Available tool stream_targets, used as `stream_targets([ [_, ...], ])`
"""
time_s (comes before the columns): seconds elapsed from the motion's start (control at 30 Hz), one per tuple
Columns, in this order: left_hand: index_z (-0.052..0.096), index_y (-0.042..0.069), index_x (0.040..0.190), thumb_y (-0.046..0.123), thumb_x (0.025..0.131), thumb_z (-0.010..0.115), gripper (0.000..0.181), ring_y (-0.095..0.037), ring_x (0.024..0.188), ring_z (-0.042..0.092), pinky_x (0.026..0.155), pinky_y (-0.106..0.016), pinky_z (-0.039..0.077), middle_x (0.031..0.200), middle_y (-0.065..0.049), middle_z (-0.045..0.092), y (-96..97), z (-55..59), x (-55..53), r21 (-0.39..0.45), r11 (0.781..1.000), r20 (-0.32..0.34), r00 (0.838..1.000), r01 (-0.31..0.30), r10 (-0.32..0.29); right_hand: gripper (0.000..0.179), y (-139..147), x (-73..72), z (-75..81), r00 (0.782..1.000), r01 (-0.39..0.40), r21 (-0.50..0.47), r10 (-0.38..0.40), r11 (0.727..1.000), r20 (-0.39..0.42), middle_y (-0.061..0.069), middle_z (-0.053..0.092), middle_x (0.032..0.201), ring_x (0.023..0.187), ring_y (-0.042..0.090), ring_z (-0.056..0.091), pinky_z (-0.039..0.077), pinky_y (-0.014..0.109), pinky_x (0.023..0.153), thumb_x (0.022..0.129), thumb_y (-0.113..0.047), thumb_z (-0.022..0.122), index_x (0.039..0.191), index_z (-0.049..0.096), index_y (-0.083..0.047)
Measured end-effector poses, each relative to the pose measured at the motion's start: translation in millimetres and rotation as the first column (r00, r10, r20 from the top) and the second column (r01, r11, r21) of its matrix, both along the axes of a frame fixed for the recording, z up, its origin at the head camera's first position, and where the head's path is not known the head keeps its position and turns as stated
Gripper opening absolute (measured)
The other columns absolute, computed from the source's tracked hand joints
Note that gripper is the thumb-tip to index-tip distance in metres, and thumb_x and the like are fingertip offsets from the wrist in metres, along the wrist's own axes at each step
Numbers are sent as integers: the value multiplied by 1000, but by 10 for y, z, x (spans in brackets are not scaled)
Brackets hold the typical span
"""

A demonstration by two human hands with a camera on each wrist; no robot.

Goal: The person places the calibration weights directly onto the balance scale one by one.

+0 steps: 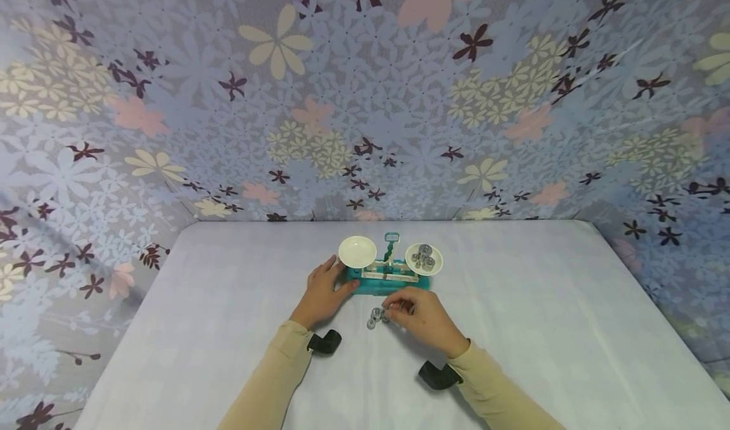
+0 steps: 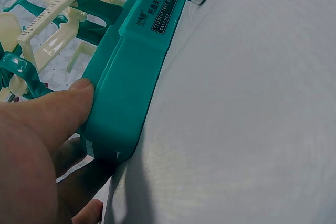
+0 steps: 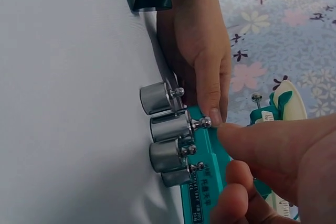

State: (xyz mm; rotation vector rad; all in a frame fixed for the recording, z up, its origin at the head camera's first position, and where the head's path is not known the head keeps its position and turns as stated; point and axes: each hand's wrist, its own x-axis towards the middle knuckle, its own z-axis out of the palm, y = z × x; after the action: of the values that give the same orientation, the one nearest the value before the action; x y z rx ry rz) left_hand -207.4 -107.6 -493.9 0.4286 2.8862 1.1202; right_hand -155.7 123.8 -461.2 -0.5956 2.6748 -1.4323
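Note:
A teal tray balance [image 1: 388, 284] stands on the table with two cream pans. My left hand [image 1: 326, 294] grips the left end of its base; in the left wrist view the thumb [image 2: 79, 98] lies against the teal side and fingers reach beneath. Several silver weights with knobs [image 3: 170, 127] stand in a cluster in front of the base. Right at them is my right hand [image 1: 424, 316], its thumb tip close to one weight's knob. A gap shows between that thumb and the bent fingers [image 3: 239, 174]; nothing visible is held there.
The left pan [image 1: 357, 252] is bare, while the right pan [image 1: 436, 266] carries several silver weights [image 1: 424, 258]. A white cloth covers the table [image 1: 228, 278]. Flower-patterned fabric [image 1: 399, 132] rises behind and at both sides. A black wrist mount [image 1: 439, 375] sits below each hand.

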Motion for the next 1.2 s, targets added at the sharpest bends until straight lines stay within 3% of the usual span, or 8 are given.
stream_targets([
  [0.5,40,10,141,49,90,54,66,-27,138,22,111,-51,11,143,-13,39,8,-8,10,-2,1000,-11,1000,-6,6,10,-7,-9,-74,1000,-20,43,20,999,-9,-9,59,75,65,8,53,47,22,57,80,-10,72,88,71,-17],
  [1.2,39,10,142,49,90,54,67,-27,138,22,111,-50,11,143,-13,40,12,19,14,4,1000,-8,1000,-1,1,9,4,-31,-114,999,-24,31,23,999,25,-9,59,74,64,8,52,46,22,56,80,-12,73,87,71,-18],
])
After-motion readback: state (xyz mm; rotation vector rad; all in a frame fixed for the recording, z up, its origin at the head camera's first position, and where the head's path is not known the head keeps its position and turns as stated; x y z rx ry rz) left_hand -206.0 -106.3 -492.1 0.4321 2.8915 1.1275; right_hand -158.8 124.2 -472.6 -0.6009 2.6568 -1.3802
